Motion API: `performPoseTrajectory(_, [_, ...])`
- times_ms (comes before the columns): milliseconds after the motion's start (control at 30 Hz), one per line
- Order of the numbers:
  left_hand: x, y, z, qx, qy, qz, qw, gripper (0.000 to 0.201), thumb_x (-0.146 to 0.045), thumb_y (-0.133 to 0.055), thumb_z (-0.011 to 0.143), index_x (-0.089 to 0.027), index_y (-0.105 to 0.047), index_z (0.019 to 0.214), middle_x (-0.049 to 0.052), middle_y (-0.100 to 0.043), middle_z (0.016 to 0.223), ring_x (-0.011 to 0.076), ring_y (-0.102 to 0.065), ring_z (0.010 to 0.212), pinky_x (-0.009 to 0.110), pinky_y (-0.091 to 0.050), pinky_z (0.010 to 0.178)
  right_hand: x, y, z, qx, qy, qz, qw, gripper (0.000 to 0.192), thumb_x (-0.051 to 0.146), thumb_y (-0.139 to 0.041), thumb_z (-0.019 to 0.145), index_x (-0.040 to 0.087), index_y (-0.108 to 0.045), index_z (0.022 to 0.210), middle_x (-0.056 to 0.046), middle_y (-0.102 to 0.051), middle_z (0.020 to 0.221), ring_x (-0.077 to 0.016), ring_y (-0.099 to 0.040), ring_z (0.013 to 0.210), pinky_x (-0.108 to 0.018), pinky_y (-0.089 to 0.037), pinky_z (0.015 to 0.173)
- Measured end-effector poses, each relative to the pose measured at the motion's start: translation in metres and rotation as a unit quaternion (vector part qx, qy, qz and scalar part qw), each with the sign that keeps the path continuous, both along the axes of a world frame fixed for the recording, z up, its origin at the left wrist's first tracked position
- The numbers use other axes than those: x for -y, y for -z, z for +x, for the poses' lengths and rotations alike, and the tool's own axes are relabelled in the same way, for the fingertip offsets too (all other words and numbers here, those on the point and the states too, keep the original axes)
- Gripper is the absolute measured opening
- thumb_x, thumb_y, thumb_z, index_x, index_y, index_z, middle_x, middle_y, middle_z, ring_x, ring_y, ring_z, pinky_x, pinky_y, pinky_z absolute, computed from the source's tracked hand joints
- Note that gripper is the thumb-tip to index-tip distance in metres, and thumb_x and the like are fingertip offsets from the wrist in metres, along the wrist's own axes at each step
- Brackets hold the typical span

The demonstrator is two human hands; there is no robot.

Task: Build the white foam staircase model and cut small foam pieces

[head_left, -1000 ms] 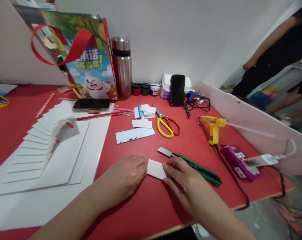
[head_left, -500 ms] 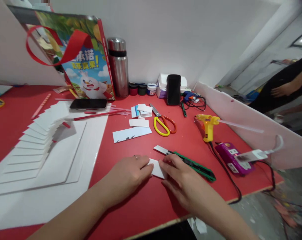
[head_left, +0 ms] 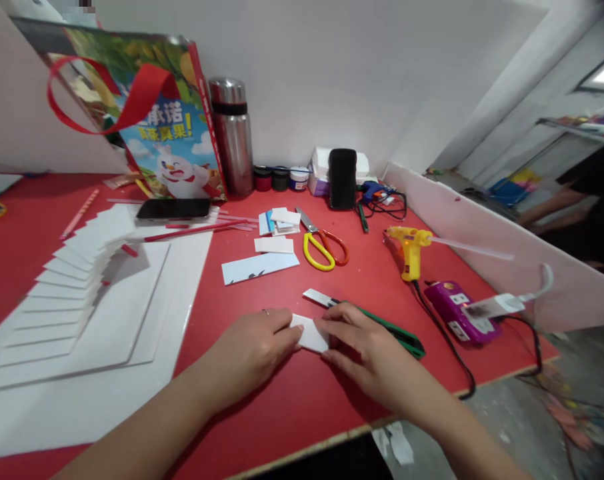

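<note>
Bright, even light, soft shadows; sharp centre, wide-angle bending at edges.
</note>
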State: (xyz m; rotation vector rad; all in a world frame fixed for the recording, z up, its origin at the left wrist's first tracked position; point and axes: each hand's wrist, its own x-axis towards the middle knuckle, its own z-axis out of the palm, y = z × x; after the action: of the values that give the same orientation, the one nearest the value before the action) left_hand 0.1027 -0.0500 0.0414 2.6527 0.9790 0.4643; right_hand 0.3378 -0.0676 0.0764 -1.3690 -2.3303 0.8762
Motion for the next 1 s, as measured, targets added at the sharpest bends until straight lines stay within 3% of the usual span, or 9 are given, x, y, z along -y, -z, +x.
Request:
performPoseTrajectory(333, [0.002, -0.001, -0.001, 0.012, -0.009, -0.002, 1.000, 0.026, -0.023, -0.042, 0.105, -0.017, -0.067, 0.102, 0.003, -0.058, 0.081, 0.0153, -0.049, 0.067, 0.029, -0.029, 0.057, 0.002, 0.000, -0.002, -0.001, -0.010, 0.021, 1.000, 0.025, 0.006, -0.060, 0.090, 0.019, -0.067, 0.111, -0.009, -0.059, 0.116, -0.0198, -0.060, 0.106, -0.031, -0.050, 0.095])
performPoseTrajectory(567, [0.000, -0.008, -0.007, 0.095, -0.012, -0.069, 0.993, 0.022, -0.022, -0.047, 0.103, -0.020, -0.068, 0.108, 0.005, -0.064, 0.089, 0.0164, -0.061, 0.080, 0.027, -0.046, 0.070, 0.006, -0.003, -0.008, 0.003, -0.004, 0.052, 0.999, 0.025, 0.006, -0.056, 0.090, 0.018, -0.067, 0.109, -0.010, -0.060, 0.110, -0.0213, -0.062, 0.100, -0.034, -0.054, 0.091])
performPoseTrajectory(667, [0.003, -0.009, -0.012, 0.096, -0.018, -0.010, 0.995, 0.023, -0.020, -0.046, 0.103, -0.019, -0.068, 0.107, 0.007, -0.065, 0.089, 0.0173, -0.061, 0.080, 0.028, -0.047, 0.071, 0.006, -0.003, -0.008, 0.005, -0.002, 0.053, 0.999, 0.024, 0.006, -0.057, 0.090, 0.018, -0.067, 0.107, -0.010, -0.060, 0.111, -0.0212, -0.062, 0.100, -0.033, -0.054, 0.091])
performPoseTrajectory(800, [0.008, -0.009, -0.011, 0.029, -0.012, 0.077, 0.997, 0.023, -0.016, -0.044, 0.102, -0.018, -0.067, 0.103, 0.007, -0.064, 0.088, 0.0180, -0.057, 0.075, 0.029, -0.044, 0.064, 0.006, -0.003, -0.008, 0.008, 0.002, 0.051, 0.999, 0.021, 0.007, -0.056, 0.091, 0.016, -0.067, 0.107, -0.011, -0.060, 0.112, -0.0210, -0.062, 0.100, -0.033, -0.054, 0.092])
performPoseTrajectory(1000, [0.011, -0.009, 0.000, -0.049, 0.050, 0.167, 0.984, 0.025, -0.007, -0.043, 0.096, -0.012, -0.066, 0.104, 0.010, -0.068, 0.097, 0.0227, -0.057, 0.076, 0.034, -0.046, 0.063, 0.007, 0.001, -0.006, -0.012, -0.001, 0.056, 0.998, 0.026, 0.007, -0.055, 0.092, 0.016, -0.065, 0.114, -0.012, -0.060, 0.114, -0.0221, -0.062, 0.104, -0.034, -0.053, 0.095])
